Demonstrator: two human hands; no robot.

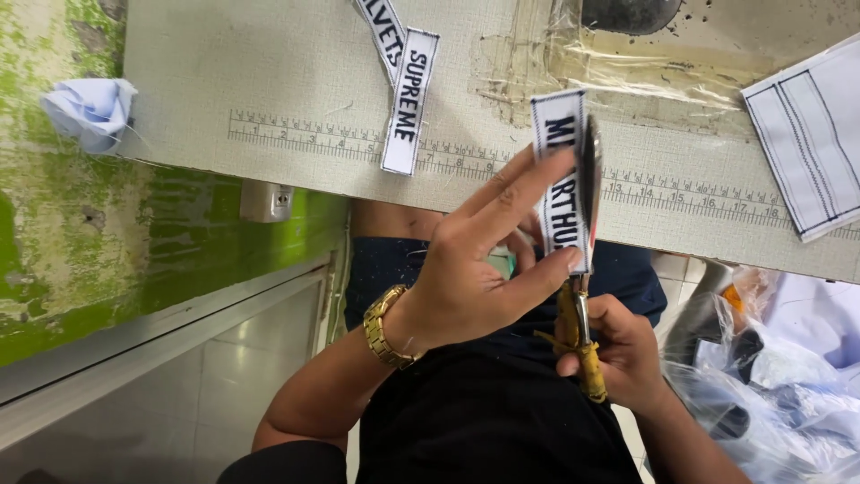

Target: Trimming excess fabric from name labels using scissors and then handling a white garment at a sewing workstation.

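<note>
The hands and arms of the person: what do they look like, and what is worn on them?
Both forearms are bare; no gloves and no sleeves show on them. The left hand has a gold-coloured metal watch with a link band on its wrist. The right hand wears no watch or bracelet that shows. No rings are visible on the fingers. The clothing below is dark.

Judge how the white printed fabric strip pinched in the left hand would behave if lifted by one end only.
The fabric strip looks thin and flat, so it would probably droop, not stay straight. The left hand pinches it between fingertips alone, which suggests it is very light. The scissors in the right hand lie along its edge; it likely needs holding taut to cut cleanly.
</note>
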